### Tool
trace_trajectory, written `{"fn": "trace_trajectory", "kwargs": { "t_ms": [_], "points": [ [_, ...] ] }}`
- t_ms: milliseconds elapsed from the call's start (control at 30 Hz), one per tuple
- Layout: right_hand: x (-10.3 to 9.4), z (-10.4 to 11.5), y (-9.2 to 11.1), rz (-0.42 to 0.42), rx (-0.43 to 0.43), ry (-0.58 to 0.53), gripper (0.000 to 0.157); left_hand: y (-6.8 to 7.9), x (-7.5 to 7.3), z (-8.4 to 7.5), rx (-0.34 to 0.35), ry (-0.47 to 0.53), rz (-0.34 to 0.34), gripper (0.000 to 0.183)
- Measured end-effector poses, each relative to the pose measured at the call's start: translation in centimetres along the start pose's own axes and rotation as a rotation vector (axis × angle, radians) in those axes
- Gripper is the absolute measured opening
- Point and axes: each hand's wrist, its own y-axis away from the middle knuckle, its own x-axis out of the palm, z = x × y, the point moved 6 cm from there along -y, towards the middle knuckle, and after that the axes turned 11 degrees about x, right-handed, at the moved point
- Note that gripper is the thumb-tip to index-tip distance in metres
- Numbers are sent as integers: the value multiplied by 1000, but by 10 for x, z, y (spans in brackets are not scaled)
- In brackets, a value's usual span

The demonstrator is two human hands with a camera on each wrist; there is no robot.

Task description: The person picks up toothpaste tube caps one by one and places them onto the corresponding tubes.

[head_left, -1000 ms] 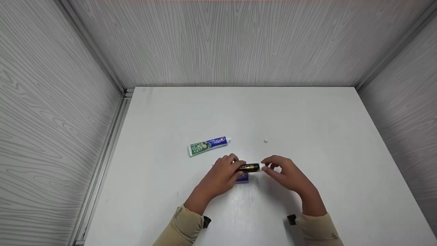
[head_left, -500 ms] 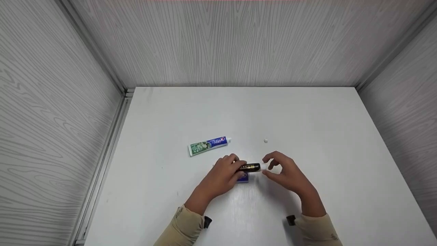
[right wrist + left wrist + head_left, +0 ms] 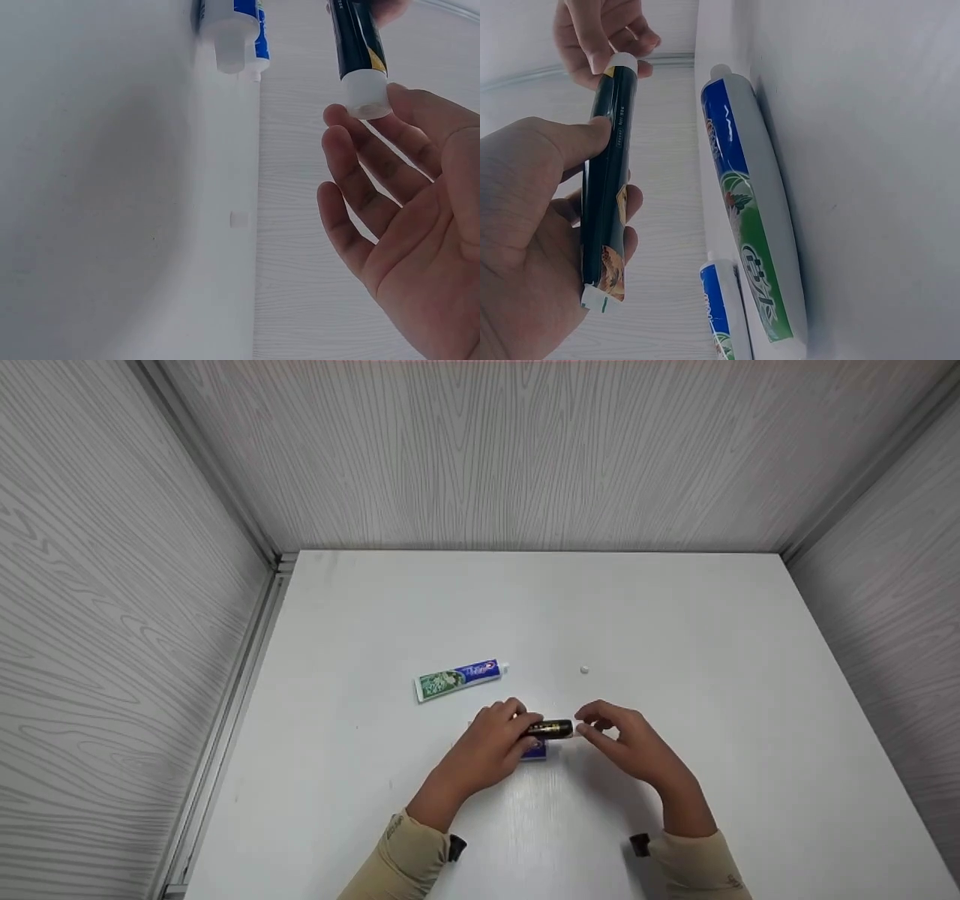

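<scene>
Two hands meet at one black tube [image 3: 550,728], raised off the white surface [image 3: 675,622]. The left hand [image 3: 487,746] is clamped round its body, thumb on one side and fingers on the other; the tube's flat white end lies toward the palm, and its gold lettering shows past the left fingertips. At the other end, the white cap [image 3: 366,94] sits on the tube. The right hand [image 3: 622,739] has its thumb and a finger closed on that cap, with the other fingers loosely bent below it.

Partly hidden beneath the left hand, a blue-and-green tube [image 3: 534,751] lies on the surface. Just beyond the left hand lies a similar tube, the farther tube [image 3: 459,681], slanted, its blue half and white tip toward the right hand's side. Ahead of the right hand and slightly to its left, a small white piece [image 3: 584,669] rests on the surface. Behind each hand is a tan sleeve [image 3: 697,859], with a dark device [image 3: 640,844] at the wrist.
</scene>
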Motion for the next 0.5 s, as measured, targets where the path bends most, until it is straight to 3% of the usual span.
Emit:
{"fn": "trace_trajectory", "kwargs": {
  "t_ms": [200, 300, 500],
  "points": [
    [-3, -1, 1, -25, 43, -18, 18, 0, 1, 0, 11, 4, -5, 36],
    [-6, 3, 4, -57, 1, -21, 17, 0, 1, 0, 4, 9, -1, 36],
    [-8, 10, 6, -82, -73, -16, 38, 1, 0, 0, -5, 23, -9, 35]
  ]
}}
